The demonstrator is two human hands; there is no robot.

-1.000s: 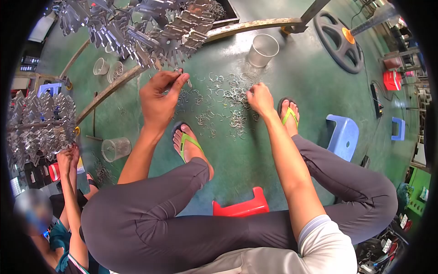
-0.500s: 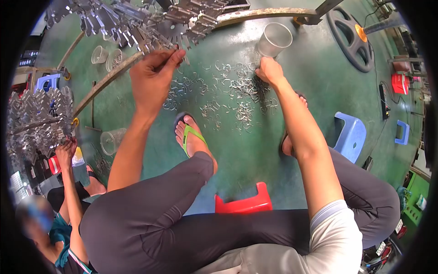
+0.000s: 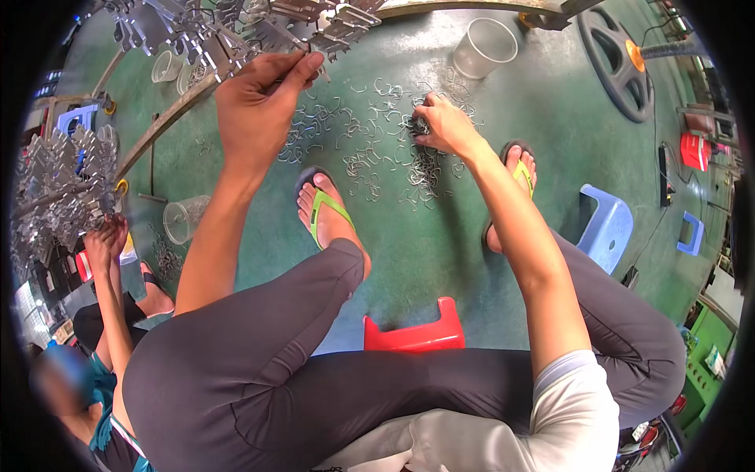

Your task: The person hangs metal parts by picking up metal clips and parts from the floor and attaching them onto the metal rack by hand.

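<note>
My left hand [image 3: 263, 110] is raised at the rack, with thumb and forefinger pinched on a small metal piece [image 3: 323, 73] by the edge of the hanging metal parts [image 3: 197, 35]. Most of that piece is hidden by the fingers. Down at the floor, my right hand [image 3: 450, 127] curls its fingers and thumb around some hooks in a heap of small bent metal hooks [image 3: 425, 169]. How many hooks it grips cannot be made out. Loose hooks lie scattered between my two feet and beyond them. Behind the right hand stands a clear plastic tub [image 3: 486, 51].
A rusty rack frame [image 3: 169, 118] crosses the upper left. At left, another person's hands [image 3: 106, 240] work at hanging metal parts [image 3: 59, 189]. Around me are a red stool [image 3: 417, 337], a blue stool [image 3: 607, 228], a black wheel [image 3: 617, 63] and a tub [image 3: 185, 219].
My right hand has moved from beside the clear tub left and down onto the hook heap, fingers now curled around hooks. My left hand keeps its pinch at the rack. The view has shifted slightly.
</note>
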